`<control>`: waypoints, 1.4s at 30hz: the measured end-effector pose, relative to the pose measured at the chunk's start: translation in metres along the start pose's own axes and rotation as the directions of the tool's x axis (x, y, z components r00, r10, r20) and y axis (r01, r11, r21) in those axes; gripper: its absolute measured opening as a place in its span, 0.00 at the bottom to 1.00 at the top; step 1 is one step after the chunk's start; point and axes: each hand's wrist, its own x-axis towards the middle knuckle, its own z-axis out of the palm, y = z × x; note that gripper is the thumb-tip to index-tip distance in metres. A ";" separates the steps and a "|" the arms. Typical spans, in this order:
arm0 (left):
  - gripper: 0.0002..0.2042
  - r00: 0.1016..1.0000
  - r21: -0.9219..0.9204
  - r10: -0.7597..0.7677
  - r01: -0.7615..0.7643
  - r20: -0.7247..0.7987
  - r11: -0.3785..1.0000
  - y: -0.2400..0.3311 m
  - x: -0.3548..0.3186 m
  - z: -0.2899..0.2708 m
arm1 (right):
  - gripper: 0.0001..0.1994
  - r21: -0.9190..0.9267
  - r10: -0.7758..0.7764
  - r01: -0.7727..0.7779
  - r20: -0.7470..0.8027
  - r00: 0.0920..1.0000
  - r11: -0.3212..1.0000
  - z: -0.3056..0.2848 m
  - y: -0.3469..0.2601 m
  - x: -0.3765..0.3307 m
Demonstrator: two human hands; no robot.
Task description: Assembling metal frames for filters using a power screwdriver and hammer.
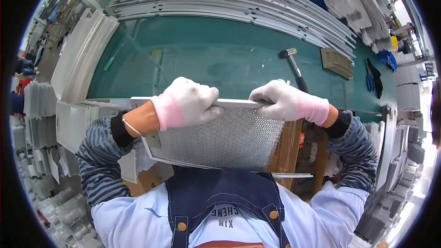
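Note:
A silver metal mesh filter panel (220,138) is held in front of my body, at the near edge of the green bench. Pale metal frame strips run along its far, left and near sides; on the right the mesh edge shows bare. My left hand (186,102), in a white glove with a pink cuff, is closed on the far frame strip (239,103), thumb on the near side. Gloved the same way, my right hand (287,102) pinches the right end of that strip. The near strip (294,175) sticks out to the right past the mesh.
On the green bench (197,55) lie a hammer (294,66), a tan ribbed block (337,62), blue-handled pliers (370,77) and a green-handled screwdriver (112,59). Long metal strips (229,4) line the back. Mesh panels (85,55) are stacked at left. Below are cardboard boxes (287,151).

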 end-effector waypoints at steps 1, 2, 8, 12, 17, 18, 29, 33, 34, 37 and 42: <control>0.16 0.999 0.103 -0.004 0.009 -0.041 0.995 0.004 -0.002 0.002 | 0.17 0.009 0.019 -0.019 0.001 1.000 1.000 0.000 -0.001 0.001; 0.16 0.998 0.091 -0.063 0.063 -0.002 0.994 0.008 -0.003 0.000 | 0.17 0.011 0.020 -0.020 0.003 1.000 1.000 0.002 -0.002 0.000; 0.14 0.992 -0.324 0.088 -0.053 0.094 0.945 0.002 0.014 -0.002 | 0.21 0.107 0.187 -0.184 -0.012 0.982 0.977 0.011 -0.021 -0.008; 0.18 0.963 -0.383 0.104 -0.001 0.247 0.924 0.003 0.023 -0.002 | 0.20 -0.044 0.097 -0.095 0.044 0.994 0.994 0.012 -0.018 -0.019; 0.21 0.999 0.001 0.045 -0.045 -0.014 0.999 0.007 0.024 0.016 | 0.20 -0.170 0.100 -0.094 0.026 0.995 0.981 -0.002 -0.006 -0.032; 0.22 0.998 0.076 0.050 -0.047 -0.045 0.996 0.011 0.024 0.018 | 0.20 -0.165 0.106 -0.102 0.017 0.994 0.981 -0.003 -0.004 -0.034; 0.29 0.950 0.053 -0.019 0.003 0.311 0.999 0.003 0.037 0.018 | 0.10 -0.520 -0.004 -0.037 -0.078 0.997 0.853 0.027 0.013 -0.044; 0.28 0.754 0.152 0.187 -0.116 -0.630 0.982 -0.022 -0.035 0.024 | 0.08 -0.090 0.132 -0.156 -0.228 0.965 0.984 0.029 0.059 -0.072; 0.16 0.701 -0.024 -0.083 0.093 -0.708 0.995 -0.026 -0.063 0.036 | 0.07 0.021 0.154 -0.155 -0.282 0.947 0.988 0.036 0.074 -0.079; 0.18 0.635 -0.686 -0.772 0.552 -0.023 0.474 -0.045 -0.153 0.116 | 0.05 0.289 0.275 -0.189 -0.293 0.916 0.938 0.047 0.105 -0.085; 0.12 0.359 -0.985 -0.920 0.003 -0.158 0.171 0.009 -0.071 0.131 | 0.08 -0.011 -0.078 0.085 -0.543 0.836 0.996 0.003 0.035 -0.051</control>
